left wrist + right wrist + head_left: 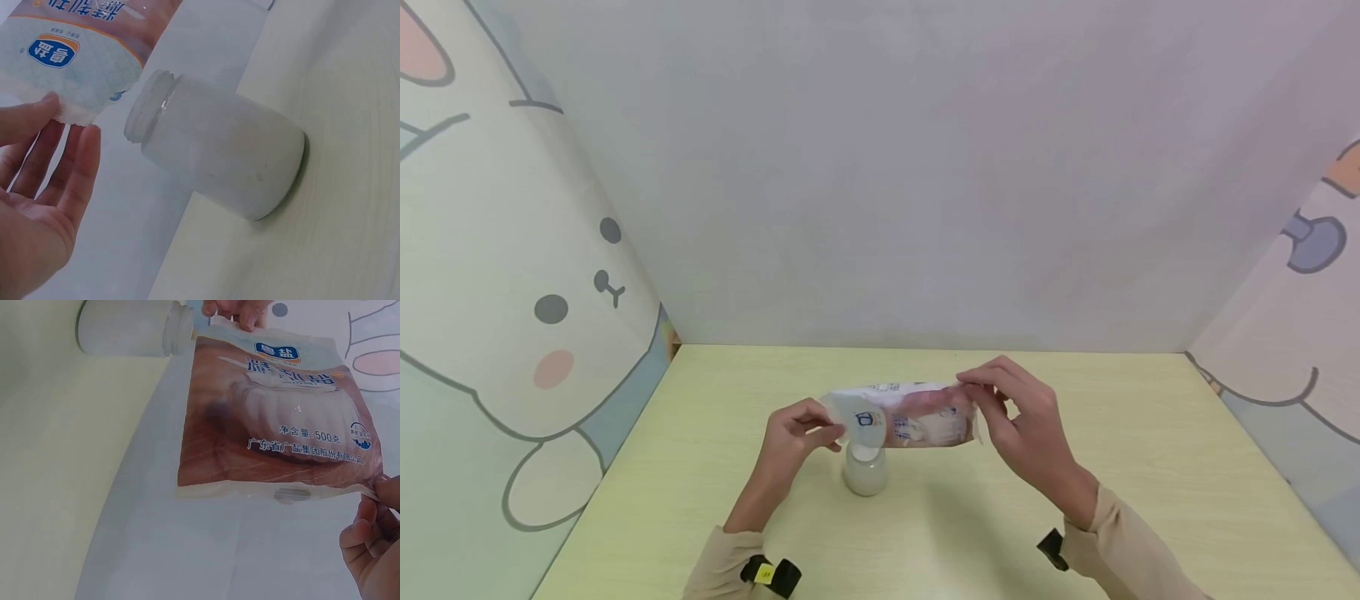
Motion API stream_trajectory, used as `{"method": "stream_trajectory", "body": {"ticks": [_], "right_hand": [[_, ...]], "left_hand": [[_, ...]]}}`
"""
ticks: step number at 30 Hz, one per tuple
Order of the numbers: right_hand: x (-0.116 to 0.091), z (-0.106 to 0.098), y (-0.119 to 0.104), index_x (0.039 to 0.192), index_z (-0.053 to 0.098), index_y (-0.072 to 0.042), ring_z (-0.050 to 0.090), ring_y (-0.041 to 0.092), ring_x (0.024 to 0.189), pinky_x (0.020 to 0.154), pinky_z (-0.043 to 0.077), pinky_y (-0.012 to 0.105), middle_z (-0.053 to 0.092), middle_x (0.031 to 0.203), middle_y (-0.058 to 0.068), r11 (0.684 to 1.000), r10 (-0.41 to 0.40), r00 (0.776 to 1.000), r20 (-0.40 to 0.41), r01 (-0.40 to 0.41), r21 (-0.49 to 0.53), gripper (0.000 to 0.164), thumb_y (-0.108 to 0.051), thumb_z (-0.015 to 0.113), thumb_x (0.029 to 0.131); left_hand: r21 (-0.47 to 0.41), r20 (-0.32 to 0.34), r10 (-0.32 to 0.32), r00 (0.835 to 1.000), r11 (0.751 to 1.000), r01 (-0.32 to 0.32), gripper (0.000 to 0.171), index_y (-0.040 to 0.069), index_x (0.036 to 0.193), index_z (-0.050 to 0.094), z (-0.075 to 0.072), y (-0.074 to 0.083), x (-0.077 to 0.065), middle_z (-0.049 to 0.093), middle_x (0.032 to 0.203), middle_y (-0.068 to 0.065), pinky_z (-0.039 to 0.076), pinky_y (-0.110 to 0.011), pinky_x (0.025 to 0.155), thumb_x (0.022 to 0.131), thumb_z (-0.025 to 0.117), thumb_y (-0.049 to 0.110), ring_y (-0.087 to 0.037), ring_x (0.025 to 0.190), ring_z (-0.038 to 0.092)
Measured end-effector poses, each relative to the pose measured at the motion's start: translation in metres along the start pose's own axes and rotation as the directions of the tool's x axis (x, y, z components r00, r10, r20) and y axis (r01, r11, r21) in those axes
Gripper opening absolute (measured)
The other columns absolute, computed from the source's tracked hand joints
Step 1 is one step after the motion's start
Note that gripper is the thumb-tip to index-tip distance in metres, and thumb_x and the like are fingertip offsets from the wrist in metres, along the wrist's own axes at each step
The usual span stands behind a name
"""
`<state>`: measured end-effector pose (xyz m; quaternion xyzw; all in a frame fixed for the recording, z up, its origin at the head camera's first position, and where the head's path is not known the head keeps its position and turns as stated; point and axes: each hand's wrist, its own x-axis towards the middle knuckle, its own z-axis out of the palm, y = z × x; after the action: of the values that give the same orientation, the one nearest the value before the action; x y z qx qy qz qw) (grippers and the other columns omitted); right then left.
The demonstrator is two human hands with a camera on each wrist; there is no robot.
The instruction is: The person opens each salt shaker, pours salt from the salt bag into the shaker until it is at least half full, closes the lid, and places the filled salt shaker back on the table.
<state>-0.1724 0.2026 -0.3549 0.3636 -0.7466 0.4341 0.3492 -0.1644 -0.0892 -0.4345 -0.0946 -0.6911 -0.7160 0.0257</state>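
Observation:
A brown and white salt bag point(281, 425) with Chinese print and "500克" on it is stretched sideways between my two hands, above the table. My left hand point(793, 433) pinches the bag's pale, ragged end between thumb and fingers. At the other end, my right hand point(1026, 425) pinches a corner of the sealed edge. A glass jar point(219, 147) stands upright on the table just below the bag's left end. It has no lid on, and its inside looks white up to near the threaded neck. In the head view, the bag overlaps the jar's mouth.
The pale yellow wooden table point(1150, 467) reaches back to a plain grey-white backdrop point(925, 208). Cartoon-printed panels point(497, 292) rise along both sides. Black bands sit on both wrists over beige sleeves point(722, 562).

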Motion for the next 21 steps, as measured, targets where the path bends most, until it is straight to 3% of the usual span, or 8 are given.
{"method": "stream_trajectory", "body": {"ticks": [10, 21], "right_hand": [[-0.007, -0.007, 0.003, 0.092, 0.069, -0.004, 0.049, 0.008, 0.066, 0.053, 0.038, 0.016, 0.063, 0.082, 0.004, 1.0, 0.023, 1.0, -0.005, -0.023, -0.012, 0.036, 0.023, 0.068, 0.069], [-0.011, -0.014, 0.002, 0.089, 0.069, -0.003, 0.049, 0.009, 0.066, 0.053, 0.038, 0.015, 0.062, 0.078, 0.004, 0.999, 0.026, 0.999, -0.023, -0.026, -0.029, 0.037, 0.025, 0.069, 0.064]], "left_hand": [[0.01, -0.009, 0.008, 1.0, 1.0, -0.008, 0.009, 0.005, 0.082, 0.065, 0.005, 0.007, 0.002, 0.059, 0.084, -0.017, 0.057, -0.041, 0.066, 0.081, 0.071, -0.001, -0.04, 0.078, 0.061], [0.032, 0.002, 0.04, 0.999, 0.999, -0.041, 0.01, 0.007, 0.083, 0.067, 0.007, 0.011, 0.005, 0.061, 0.084, -0.017, 0.057, -0.04, 0.065, 0.081, 0.07, -0.003, -0.023, 0.077, 0.063]]}}
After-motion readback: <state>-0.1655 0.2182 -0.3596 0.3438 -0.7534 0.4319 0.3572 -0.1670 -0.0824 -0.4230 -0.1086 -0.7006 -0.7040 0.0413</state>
